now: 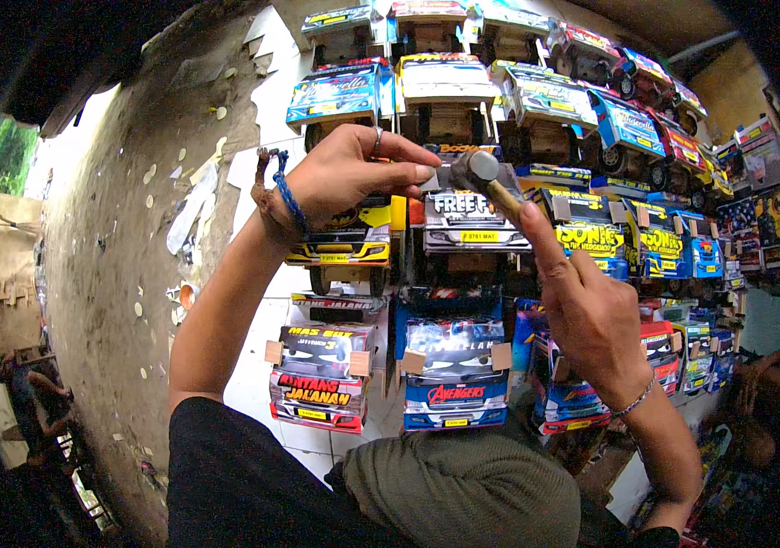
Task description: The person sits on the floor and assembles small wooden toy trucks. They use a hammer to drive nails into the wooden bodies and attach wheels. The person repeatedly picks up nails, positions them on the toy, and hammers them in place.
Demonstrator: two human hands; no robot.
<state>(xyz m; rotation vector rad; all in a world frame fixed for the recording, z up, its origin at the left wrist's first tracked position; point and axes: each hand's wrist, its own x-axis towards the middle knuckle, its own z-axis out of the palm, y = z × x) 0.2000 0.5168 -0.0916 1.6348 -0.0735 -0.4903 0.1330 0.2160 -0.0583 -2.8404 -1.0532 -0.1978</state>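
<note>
- Head view: the left hand is raised at about eleven o'clock from the middle of the picture, its thumb and forefinger pressed together at their tips on something too small to make out, held against the wall of toy trucks. A ring sits on one finger, and a blue braided wristband wraps the wrist.
- The right hand comes up from four o'clock, closed around the handle of a hammer. Its forefinger lies stretched along the wooden handle, and the other fingers are curled round the handle.
- The hammer's round metal head sits just beside the left fingertips, at roughly twelve o'clock from the picture's middle, close in front of a white and grey toy truck. Whether the head touches the truck I cannot tell.
- Just at nine o'clock from that truck, under the left hand, hangs a yellow toy truck.
- Lower down, at about six o'clock, a blue toy truck hangs with small wooden blocks at its sides, and a red and black toy truck hangs beside it at its nine o'clock.
- More toy trucks fill the wall in rows up to twelve o'clock and away toward three o'clock.
- A bare, peeling wall lies at nine o'clock.
- A thin bracelet circles the right wrist.
</note>
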